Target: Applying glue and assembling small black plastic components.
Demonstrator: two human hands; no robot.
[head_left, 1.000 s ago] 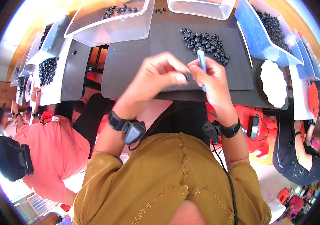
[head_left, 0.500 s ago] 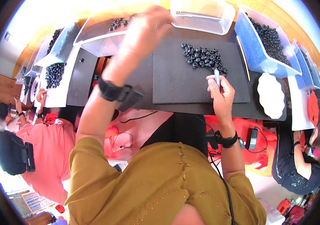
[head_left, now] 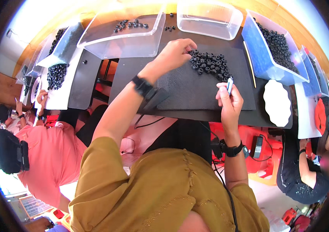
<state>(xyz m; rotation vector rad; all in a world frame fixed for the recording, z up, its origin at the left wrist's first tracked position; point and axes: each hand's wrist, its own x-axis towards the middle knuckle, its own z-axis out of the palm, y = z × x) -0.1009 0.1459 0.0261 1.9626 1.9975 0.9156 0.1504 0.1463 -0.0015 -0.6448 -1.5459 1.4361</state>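
Observation:
My left hand (head_left: 174, 55) is at the left edge of a pile of small, shiny black round pieces (head_left: 212, 62). Like berries or beads, several of them show a pale-rimmed hollow. The left fingers are bent and apart over the nearest pieces; no piece is plainly held. At the pile's near right corner, my right hand (head_left: 231, 101) is closed around a short, pale blue and white pen-shaped tool (head_left: 229, 86), tilted upward. Its tip is close to a black piece; I cannot tell whether they touch. The pile lies on a dark square mat (head_left: 199, 101).
A clear bin (head_left: 122, 50) with a few black pieces stands at back left, another clear bin (head_left: 210, 33) behind the mat. A full bluish bin (head_left: 265, 63) is at right, beside a thin stick (head_left: 249, 63) and a white scalloped plate (head_left: 277, 103). People work on both sides.
My left hand has come back from the far side, near the clear bins, down to the pile. My right hand has shifted slightly right and nearer, still holding the tool.

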